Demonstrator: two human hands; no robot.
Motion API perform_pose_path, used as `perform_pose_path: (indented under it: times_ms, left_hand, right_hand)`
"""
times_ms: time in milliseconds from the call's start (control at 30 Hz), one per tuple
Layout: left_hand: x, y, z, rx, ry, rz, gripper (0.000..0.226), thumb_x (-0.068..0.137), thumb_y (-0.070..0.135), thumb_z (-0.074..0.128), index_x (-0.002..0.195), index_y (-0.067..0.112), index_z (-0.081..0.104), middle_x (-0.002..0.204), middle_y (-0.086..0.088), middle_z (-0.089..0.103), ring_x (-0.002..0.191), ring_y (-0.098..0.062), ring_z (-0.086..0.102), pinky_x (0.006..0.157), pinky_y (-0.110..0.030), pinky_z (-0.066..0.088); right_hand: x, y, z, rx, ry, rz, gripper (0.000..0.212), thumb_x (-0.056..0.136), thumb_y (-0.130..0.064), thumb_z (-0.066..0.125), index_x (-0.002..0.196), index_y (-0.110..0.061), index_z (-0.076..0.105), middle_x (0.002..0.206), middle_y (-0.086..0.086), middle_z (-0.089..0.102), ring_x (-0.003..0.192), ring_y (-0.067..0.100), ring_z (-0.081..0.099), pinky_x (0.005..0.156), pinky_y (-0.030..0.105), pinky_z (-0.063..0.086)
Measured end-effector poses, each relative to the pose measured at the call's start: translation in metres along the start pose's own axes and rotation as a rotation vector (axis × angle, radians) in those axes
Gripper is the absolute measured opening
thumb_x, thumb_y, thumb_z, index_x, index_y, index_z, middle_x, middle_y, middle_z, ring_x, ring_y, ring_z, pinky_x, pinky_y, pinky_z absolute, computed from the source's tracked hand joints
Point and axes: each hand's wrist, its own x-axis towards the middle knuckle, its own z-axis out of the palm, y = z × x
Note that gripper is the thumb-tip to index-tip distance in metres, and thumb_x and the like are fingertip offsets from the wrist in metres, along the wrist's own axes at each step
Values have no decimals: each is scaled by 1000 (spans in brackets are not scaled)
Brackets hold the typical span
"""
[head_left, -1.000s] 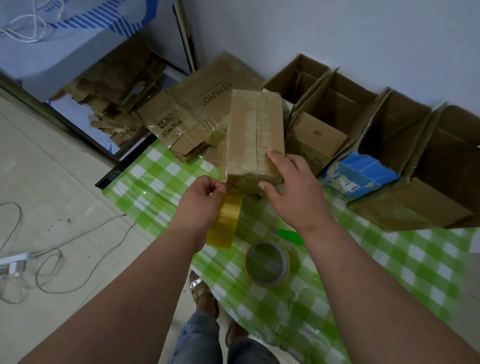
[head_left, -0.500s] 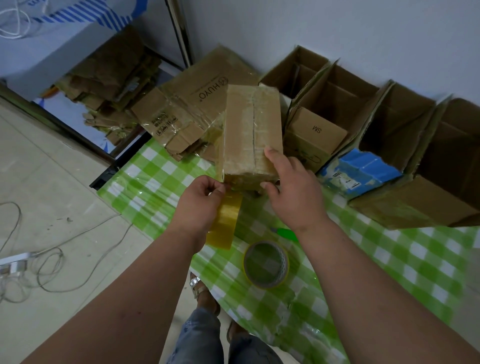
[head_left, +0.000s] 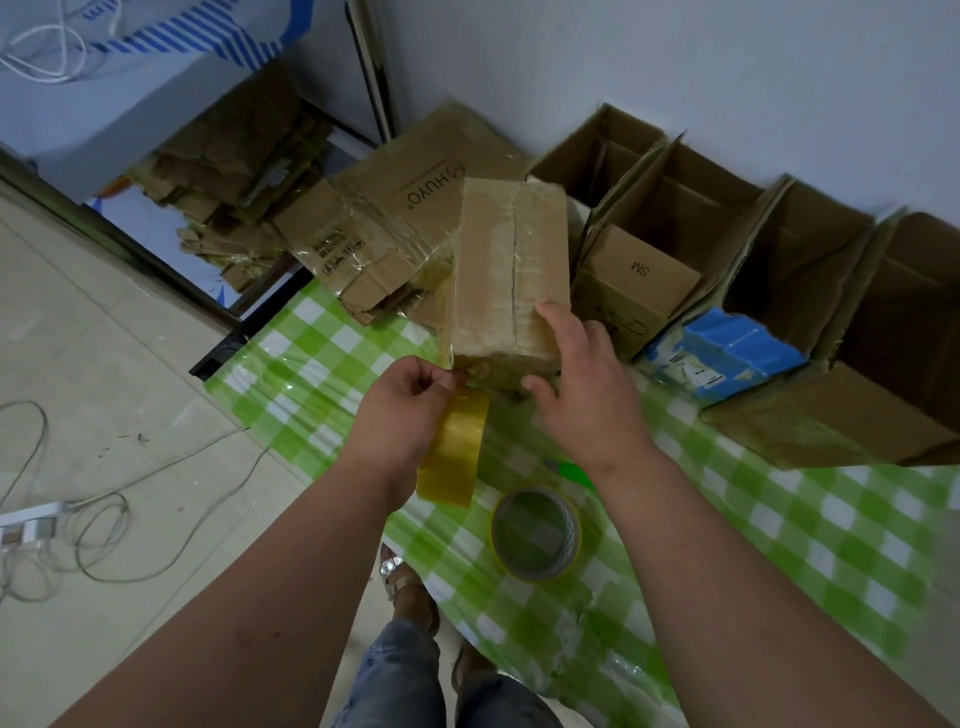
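A closed cardboard box (head_left: 509, 270), wrapped in clear tape, lies on the green checked tablecloth (head_left: 779, 530). My right hand (head_left: 587, 384) holds its near right corner, fingers on the top and thumb against the near face. My left hand (head_left: 405, 410) grips a yellowish roll of packing tape (head_left: 457, 452) and pinches the tape end at the box's near left corner. A second tape roll (head_left: 535, 532) lies flat on the cloth in front of the box.
Open cardboard boxes (head_left: 727, 249) line the wall at the right, one holding a blue packet (head_left: 727, 353). Flattened cartons (head_left: 384, 228) pile up at the left. Something small and green (head_left: 574, 470) lies by my right wrist. Cables (head_left: 78, 519) trail across the floor.
Both hands and the box stay almost where they were; the tape end stays pinched at the box corner. The view has shifted slightly.
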Motion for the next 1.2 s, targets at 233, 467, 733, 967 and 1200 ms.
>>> perform_pose_path:
  times_ms: [233, 467, 733, 967, 1200]
  left_hand:
    - [-15, 5, -6, -140, -34, -43, 12, 99, 12, 56, 87, 13, 58, 103, 6, 75, 82, -26, 54, 66, -40, 43]
    - [-28, 12, -7, -245, -18, -21, 11, 96, 7, 58, 86, 10, 60, 110, -3, 73, 88, -23, 65, 79, -46, 52]
    - [-43, 15, -13, 62, 142, 133, 14, 93, 20, 66, 80, 15, 65, 75, 3, 62, 72, -11, 53, 64, -23, 44]
    - [-57, 23, -18, 76, 108, 223, 13, 93, 15, 64, 80, 15, 64, 75, 0, 58, 69, -10, 53, 64, -20, 46]
    - [-67, 36, -17, -59, 108, 267, 15, 91, 11, 66, 78, 18, 64, 67, 5, 61, 60, -1, 57, 57, -11, 45]
  right_hand:
    - [-48, -14, 5, 387, 178, 283, 25, 82, -34, 63, 101, -23, 52, 91, -6, 56, 78, 6, 54, 67, 26, 47]
    - [-84, -57, 19, 763, -392, 293, 19, 91, -44, 61, 104, -30, 61, 95, -13, 68, 87, 0, 63, 72, 14, 49]
    - [-86, -65, 7, 394, -236, 65, 28, 92, -47, 54, 82, -26, 39, 67, -4, 45, 71, 21, 46, 57, 38, 38]
    - [-91, -68, -1, 207, -137, -13, 32, 90, -53, 51, 78, -32, 31, 60, -11, 34, 64, 20, 43, 61, 32, 31]
    - [-80, -71, -17, 26, -84, 60, 38, 91, -60, 50, 92, -22, 56, 73, -1, 57, 69, 24, 53, 61, 30, 31]
